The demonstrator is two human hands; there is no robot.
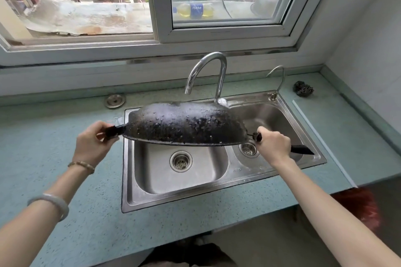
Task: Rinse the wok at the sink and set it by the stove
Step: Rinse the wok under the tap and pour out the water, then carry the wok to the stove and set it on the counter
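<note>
A black, soot-crusted wok (pixel 184 124) hangs tipped over the double steel sink (pixel 130 180), its wet underside facing me. My left hand (pixel 95 141) grips the short black handle at the wok's left rim. My right hand (pixel 273 145) grips the long black handle at the right, whose end pokes out past my palm. The curved chrome tap (pixel 208 71) stands just behind the wok; no water stream is visible.
A thin second tap (pixel 277 80) rises at the sink's back right corner. A steel scouring ball (pixel 303 88) lies on the green counter (pixel 54 191) to the right, a round drain cover (pixel 115 100) to the left. A window sill runs behind.
</note>
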